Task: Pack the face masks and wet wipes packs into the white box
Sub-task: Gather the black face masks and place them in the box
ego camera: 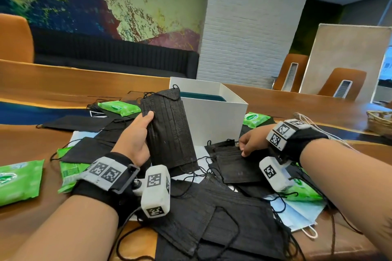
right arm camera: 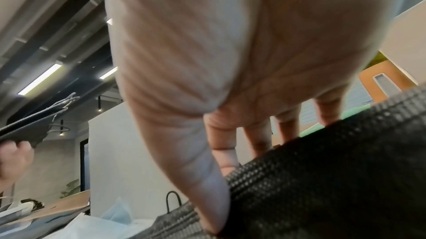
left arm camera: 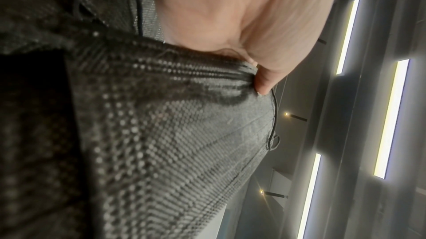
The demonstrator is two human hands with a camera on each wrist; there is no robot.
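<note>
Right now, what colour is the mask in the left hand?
Black mask, clearest in the head view.

Before us, a long wooden counter (ego camera: 63,82) fronts a black sofa (ego camera: 114,55) beneath a mottled green, blue and red mural (ego camera: 95,0); orange chairs (ego camera: 341,82) flank a white brick pillar (ego camera: 250,34), a wicker basket (ego camera: 379,121) at right.

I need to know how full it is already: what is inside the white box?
Over the white box rim only a dark teal surface shows inside; the near wall and the held black mask hide the rest.
</note>
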